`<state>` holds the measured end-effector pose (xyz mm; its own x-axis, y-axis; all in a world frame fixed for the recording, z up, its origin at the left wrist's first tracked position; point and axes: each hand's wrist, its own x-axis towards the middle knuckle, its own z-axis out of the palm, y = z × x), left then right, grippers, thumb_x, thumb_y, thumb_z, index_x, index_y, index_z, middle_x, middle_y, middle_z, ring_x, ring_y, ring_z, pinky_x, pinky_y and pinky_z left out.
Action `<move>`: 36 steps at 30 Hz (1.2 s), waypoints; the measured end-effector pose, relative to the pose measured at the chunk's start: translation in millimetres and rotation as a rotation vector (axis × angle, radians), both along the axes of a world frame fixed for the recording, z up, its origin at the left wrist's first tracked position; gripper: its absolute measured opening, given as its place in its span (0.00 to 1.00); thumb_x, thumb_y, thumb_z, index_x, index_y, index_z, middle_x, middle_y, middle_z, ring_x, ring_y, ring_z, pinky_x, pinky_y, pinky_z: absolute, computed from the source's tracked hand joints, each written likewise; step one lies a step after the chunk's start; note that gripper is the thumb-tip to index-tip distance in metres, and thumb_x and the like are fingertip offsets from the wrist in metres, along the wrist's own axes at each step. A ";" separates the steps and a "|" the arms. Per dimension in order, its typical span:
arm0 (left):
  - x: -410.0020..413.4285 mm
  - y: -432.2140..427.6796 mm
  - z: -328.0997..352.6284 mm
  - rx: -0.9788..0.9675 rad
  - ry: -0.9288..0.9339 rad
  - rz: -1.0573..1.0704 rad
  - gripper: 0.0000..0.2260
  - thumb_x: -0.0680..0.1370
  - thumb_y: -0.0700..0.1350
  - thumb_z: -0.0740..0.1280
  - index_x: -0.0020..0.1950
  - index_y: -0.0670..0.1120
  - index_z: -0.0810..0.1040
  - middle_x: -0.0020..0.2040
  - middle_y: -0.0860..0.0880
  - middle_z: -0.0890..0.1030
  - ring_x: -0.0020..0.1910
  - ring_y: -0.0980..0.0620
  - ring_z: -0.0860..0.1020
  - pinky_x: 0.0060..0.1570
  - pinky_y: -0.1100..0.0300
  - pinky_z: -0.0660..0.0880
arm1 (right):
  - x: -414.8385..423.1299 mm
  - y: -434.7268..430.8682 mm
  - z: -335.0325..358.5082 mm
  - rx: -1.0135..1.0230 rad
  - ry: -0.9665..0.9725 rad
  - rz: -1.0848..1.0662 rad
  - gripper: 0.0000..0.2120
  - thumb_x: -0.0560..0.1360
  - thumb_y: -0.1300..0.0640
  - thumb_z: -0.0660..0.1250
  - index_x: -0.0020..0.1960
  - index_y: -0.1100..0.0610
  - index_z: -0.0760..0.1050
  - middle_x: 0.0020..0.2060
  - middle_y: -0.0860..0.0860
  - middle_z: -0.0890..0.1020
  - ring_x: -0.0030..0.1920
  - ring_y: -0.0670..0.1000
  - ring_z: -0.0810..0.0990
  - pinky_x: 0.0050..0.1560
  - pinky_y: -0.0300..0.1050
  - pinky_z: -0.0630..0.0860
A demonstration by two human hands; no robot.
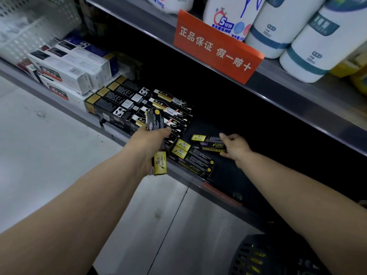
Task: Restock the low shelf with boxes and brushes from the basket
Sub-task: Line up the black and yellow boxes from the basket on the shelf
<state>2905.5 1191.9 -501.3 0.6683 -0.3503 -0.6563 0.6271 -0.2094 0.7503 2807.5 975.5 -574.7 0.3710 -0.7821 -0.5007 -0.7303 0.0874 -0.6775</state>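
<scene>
On the low shelf, right of the stacked black boxes, one black-and-yellow box is pinched at its end by the right hand, arm stretched forward. Two matching boxes are laid flat just beside it. A further black-and-yellow carton is gripped mid-length in the left hand, yellow end down; count unclear. Orange sign is read: "正品保证 假一赔十". White bottles are marked "500ml". Basket is seen bottom right.
</scene>
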 end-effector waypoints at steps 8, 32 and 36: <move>-3.7 -4.4 -2.9 0.001 -0.031 -0.088 0.11 0.73 0.45 0.72 0.53 0.45 0.75 0.43 0.47 0.78 0.41 0.51 0.76 0.40 0.56 0.74 | -3.1 16.6 -11.4 0.012 0.280 0.598 0.35 0.66 0.47 0.76 0.68 0.51 0.65 0.65 0.53 0.71 0.63 0.54 0.71 0.62 0.47 0.70; -10.1 -2.4 -4.5 0.159 -0.533 -0.584 0.28 0.75 0.45 0.70 0.73 0.49 0.65 0.69 0.50 0.71 0.66 0.49 0.70 0.53 0.61 0.66 | -0.6 -9.0 46.8 -0.438 0.164 0.766 0.15 0.76 0.55 0.66 0.60 0.56 0.69 0.52 0.53 0.78 0.51 0.52 0.76 0.48 0.43 0.71; -12.2 -5.4 -4.7 0.187 -0.503 -0.689 0.23 0.76 0.42 0.69 0.70 0.48 0.67 0.67 0.49 0.73 0.62 0.49 0.72 0.51 0.62 0.67 | 1.1 -16.1 13.4 -0.513 0.305 0.603 0.17 0.79 0.58 0.61 0.66 0.58 0.65 0.57 0.59 0.77 0.55 0.58 0.76 0.45 0.41 0.67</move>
<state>2893.3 1186.4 -506.0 0.5735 -0.6989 -0.4274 -0.0805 -0.5673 0.8196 2808.6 959.4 -561.3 0.7040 -0.6511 -0.2835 -0.7101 -0.6403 -0.2929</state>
